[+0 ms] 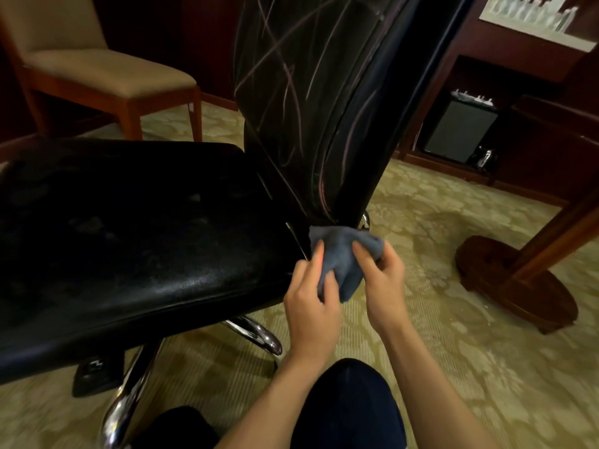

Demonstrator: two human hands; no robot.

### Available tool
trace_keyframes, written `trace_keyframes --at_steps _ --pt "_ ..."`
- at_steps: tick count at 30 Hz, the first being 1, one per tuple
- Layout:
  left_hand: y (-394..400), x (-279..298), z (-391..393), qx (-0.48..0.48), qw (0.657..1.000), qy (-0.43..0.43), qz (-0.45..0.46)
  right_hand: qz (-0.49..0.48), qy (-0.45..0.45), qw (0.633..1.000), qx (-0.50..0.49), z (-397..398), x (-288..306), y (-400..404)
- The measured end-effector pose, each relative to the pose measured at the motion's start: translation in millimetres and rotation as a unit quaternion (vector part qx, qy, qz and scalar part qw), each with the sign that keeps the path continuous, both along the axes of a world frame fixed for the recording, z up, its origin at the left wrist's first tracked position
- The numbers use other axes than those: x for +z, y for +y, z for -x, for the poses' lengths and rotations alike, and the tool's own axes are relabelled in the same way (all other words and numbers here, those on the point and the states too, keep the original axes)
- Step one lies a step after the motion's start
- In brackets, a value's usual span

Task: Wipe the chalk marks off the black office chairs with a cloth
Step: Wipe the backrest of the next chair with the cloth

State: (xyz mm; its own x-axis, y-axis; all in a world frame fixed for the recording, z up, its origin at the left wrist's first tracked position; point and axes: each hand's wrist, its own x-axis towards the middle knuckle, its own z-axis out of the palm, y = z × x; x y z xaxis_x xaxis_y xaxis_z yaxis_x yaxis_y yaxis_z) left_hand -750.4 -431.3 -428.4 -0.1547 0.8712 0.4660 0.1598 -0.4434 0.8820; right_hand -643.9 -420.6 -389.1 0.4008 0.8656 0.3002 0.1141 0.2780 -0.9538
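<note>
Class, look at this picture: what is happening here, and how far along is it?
A person holds a grey cloth in both hands, left hand and right hand, beside the base of a black office chair. Chalk marks still cover its backrest, so the wiping there is not done.

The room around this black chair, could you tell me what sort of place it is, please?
Probably a hotel or formal meeting room: patterned carpet, dark wood cabinets with glassware on a shelf, and an upholstered wooden side chair.
</note>
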Motion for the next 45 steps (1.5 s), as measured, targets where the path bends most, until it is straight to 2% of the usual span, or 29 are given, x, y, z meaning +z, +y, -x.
trace_keyframes --at_steps 4,8,11,13,17,20,23,26,34,40,45 --pt "13.4 3.5 -10.0 0.01 0.999 0.04 0.001 0.003 0.102 0.995 -0.016 6.8 -5.7 15.4" --pt "13.0 -24.3 -12.1 -0.033 0.992 0.104 0.058 0.067 0.103 0.992 -0.027 2.8 -39.7 12.0" --pt "9.1 -50.0 -7.8 -0.06 0.979 0.147 0.131 0.144 0.065 0.987 -0.041 -0.4 -67.1 0.5" --pt "1.2 -55.7 -2.3 -0.064 0.978 0.138 0.142 0.149 0.046 0.987 -0.045 -1.4 -72.2 -8.4" --pt "-3.9 -29.1 0.4 -0.024 0.995 0.06 0.082 0.059 -0.013 0.998 -0.013 2.1 -33.6 -5.8" --pt "8.6 5.7 -2.4 0.012 0.998 -0.017 0.057 -0.003 -0.114 0.993 0.002 6.6 11.0 8.1" --pt "27.2 23.5 -6.2 0.015 0.993 -0.08 0.081 -0.02 -0.224 0.974 0.005 10.2 35.6 20.9" --pt "34.9 18.0 -16.3 -0.003 0.995 -0.047 0.091 -0.021 -0.293 0.956 -0.022 12.4 30.4 25.8" --pt "31.2 -10.8 -18.8 -0.048 0.986 0.05 0.153 -0.015 -0.339 0.94 -0.047 8.4 -17.5 17.7" --pt "44.4 20.3 -4.3 0.011 0.997 -0.026 0.069 -0.039 -0.286 0.955 -0.064 14.2 10.5 30.6" --pt "48.7 12.8 -6.7 -0.012 0.989 0.127 0.073 -0.048 -0.305 0.946 -0.104 18.7 14.4 33.3"
